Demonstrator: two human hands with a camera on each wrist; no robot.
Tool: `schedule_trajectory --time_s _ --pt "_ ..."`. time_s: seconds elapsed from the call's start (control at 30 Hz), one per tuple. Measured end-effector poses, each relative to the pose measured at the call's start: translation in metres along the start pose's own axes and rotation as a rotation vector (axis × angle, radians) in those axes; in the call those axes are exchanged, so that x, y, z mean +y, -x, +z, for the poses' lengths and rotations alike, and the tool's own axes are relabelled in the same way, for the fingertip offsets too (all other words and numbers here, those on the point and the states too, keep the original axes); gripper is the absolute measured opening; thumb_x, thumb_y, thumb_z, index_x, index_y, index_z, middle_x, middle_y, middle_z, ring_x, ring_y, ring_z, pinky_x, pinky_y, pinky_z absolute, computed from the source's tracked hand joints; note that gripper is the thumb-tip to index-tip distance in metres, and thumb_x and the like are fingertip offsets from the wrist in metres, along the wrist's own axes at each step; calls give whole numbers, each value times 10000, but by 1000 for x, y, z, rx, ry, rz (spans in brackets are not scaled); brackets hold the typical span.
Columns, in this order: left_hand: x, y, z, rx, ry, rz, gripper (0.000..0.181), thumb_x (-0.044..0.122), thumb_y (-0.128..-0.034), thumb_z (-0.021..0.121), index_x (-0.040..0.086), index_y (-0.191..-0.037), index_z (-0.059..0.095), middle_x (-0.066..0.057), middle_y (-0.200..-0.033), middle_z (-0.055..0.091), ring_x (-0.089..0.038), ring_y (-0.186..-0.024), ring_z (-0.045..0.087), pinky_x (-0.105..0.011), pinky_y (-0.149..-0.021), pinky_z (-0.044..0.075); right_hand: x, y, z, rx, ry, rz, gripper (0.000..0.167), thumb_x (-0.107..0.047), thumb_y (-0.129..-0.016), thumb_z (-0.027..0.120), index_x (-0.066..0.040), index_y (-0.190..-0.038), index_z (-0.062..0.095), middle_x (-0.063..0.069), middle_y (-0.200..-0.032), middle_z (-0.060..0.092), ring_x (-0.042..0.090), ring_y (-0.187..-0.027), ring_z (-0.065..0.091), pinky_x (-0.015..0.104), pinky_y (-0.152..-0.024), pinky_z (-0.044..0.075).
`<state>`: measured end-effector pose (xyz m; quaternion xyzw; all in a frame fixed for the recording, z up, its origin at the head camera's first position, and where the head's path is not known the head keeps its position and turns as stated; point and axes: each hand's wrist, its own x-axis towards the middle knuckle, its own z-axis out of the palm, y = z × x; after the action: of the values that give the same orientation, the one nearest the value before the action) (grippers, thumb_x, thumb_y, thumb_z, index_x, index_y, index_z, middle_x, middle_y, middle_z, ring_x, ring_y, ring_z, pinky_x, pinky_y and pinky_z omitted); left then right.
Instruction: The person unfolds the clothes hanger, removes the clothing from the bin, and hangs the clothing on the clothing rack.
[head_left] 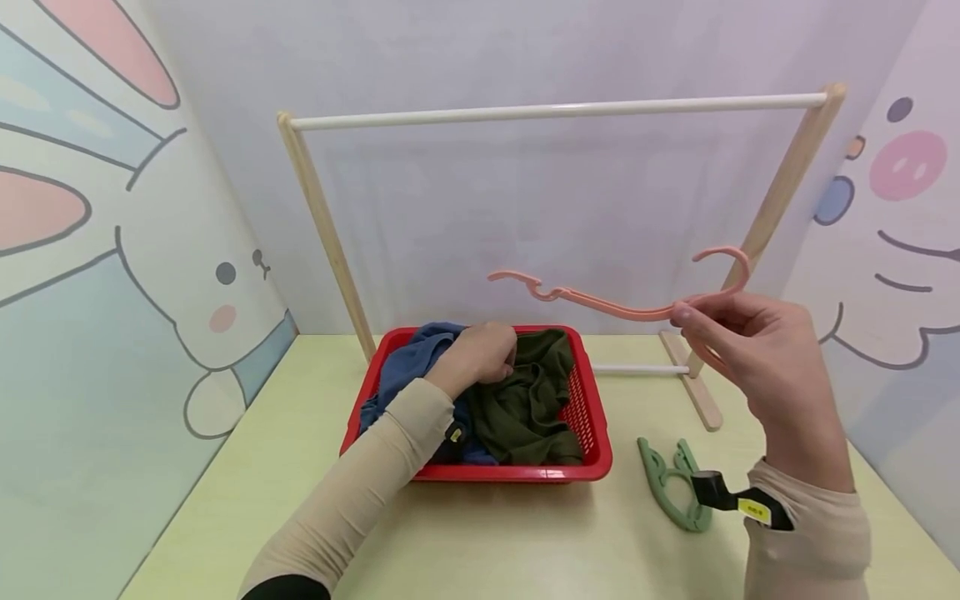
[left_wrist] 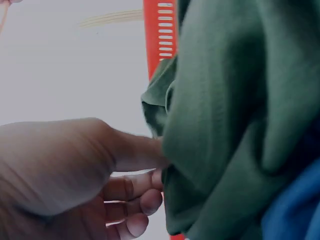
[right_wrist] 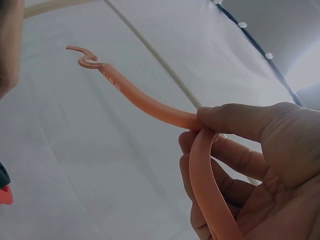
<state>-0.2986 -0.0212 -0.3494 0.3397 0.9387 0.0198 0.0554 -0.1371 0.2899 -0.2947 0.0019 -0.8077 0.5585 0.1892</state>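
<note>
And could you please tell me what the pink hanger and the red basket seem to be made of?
Pink hanger: probably plastic with a smooth finish, given its moulded curves. Red basket: likely glossy plastic; its rim shines and its sides are perforated.

The pale yellow counter (head_left: 480,542) supports a folded green hanger (head_left: 658,490) at right front and a wooden rack (head_left: 328,221) with white rail (head_left: 555,111) at rear. Left wall (head_left: 135,467): printed rabbit (head_left: 187,283). Right wall (head_left: 896,425): printed cartoon face (head_left: 862,267) with pink snout (head_left: 907,150). Backdrop (head_left: 525,208): pale.
</note>
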Motion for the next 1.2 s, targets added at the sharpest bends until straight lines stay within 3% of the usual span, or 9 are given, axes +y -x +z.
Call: schedule_trajectory --time_s 0.17,0.27,0.47,0.67,0.77,0.93,1.03,1.2 --pt "-7 9 -12 34 126 55 327 163 -1091 707 156 -766 675 25 -701 553 -150 -646 500 -330 -690 483 0 -2 2 -4 1 1 317 -258 -1012 856 -70 -1266 831 -72 -984 821 155 -899 666 182 -791 606" --pt "-13 18 -17 71 231 75 358 168 -1111 668 149 -755 638 23 -636 470 -149 -598 442 -313 -668 427 0 -3 3 2 2 -1 318 -258 -1014 854 -66 -1265 829 -74 -982 822 154 -896 672 182 -787 609" --pt "-20 40 -32 170 436 111 201 189 -1129 657 95 -982 758 -9 -769 645 -156 -663 562 -316 -721 498 -1 -4 5 10 15 -15 328 -265 -1019 847 -65 -1278 823 -78 -993 814 166 -913 675 179 -801 616" --pt "-21 59 -47 299 478 115 171 204 -1139 646 68 -1085 733 -44 -932 686 -178 -772 586 -346 -792 505 2 -5 5 15 -46 -21 316 -221 -1013 852 -42 -1271 820 -59 -1006 821 150 -906 702 176 -801 620" --pt "-20 67 -55 382 522 121 182 199 -1141 641 63 -1081 746 -54 -928 682 -202 -780 574 -365 -781 485 3 -4 3 21 -99 -20 312 -183 -1006 858 -27 -1273 817 -49 -1005 826 143 -913 710 171 -807 620" --pt "-20 81 -65 526 639 120 202 193 -1146 628 48 -1116 767 -71 -933 687 -240 -778 573 -378 -748 475 4 -5 2 73 -83 -50 296 -155 -1009 849 -15 -1268 821 -84 -973 825 146 -944 684 151 -784 586" --pt "-20 88 -69 608 709 99 215 194 -1151 621 33 -1129 762 -86 -936 676 -251 -791 577 -358 -745 476 5 -5 1 104 -76 -62 299 -156 -1000 859 -8 -1258 824 -96 -962 821 149 -951 672 155 -773 567" --pt "-25 100 -71 708 821 26 222 202 -1147 634 22 -1132 763 -112 -954 667 -267 -837 575 -332 -764 476 5 -5 1 121 -150 -59 283 -99 -989 860 6 -1249 824 -102 -959 824 136 -916 694 150 -773 574"
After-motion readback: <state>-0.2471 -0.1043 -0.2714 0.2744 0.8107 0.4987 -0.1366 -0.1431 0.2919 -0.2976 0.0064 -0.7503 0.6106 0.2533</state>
